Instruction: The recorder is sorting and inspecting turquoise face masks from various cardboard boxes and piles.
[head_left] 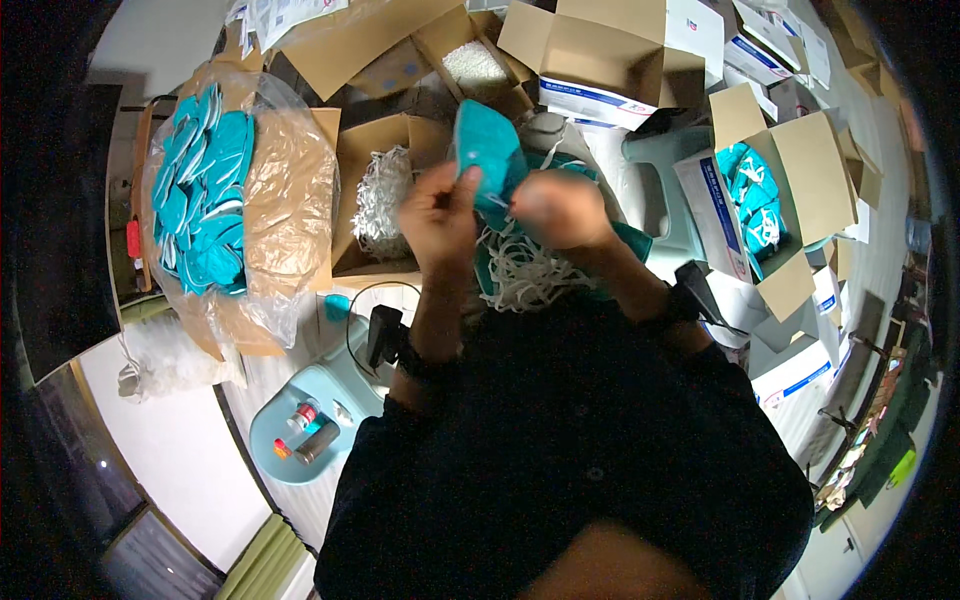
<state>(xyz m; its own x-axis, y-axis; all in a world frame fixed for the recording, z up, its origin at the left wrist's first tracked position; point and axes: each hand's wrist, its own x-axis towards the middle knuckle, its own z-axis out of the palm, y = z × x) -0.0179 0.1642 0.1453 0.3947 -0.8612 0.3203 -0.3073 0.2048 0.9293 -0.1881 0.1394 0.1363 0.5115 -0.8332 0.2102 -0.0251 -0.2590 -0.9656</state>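
Observation:
My left hand (438, 217) pinches the lower edge of a teal cup-like face mask (486, 143), which it holds up in front of me. Close beside it, my right hand (562, 208) is curled and blurred by motion. A short white strip shows between its fingertips and the mask, and looks like the end of a strap. A tangled heap of white straps (532, 272) lies on my lap below both hands, with teal material around it.
At left, a clear plastic bag (288, 215) holds many teal masks. Beside it, a cardboard box (345, 150) contains white straps. At right stands an open box (812, 180) of teal masks. A light-blue stool (275, 400) holds bottles. More open boxes (600, 45) stand at the back.

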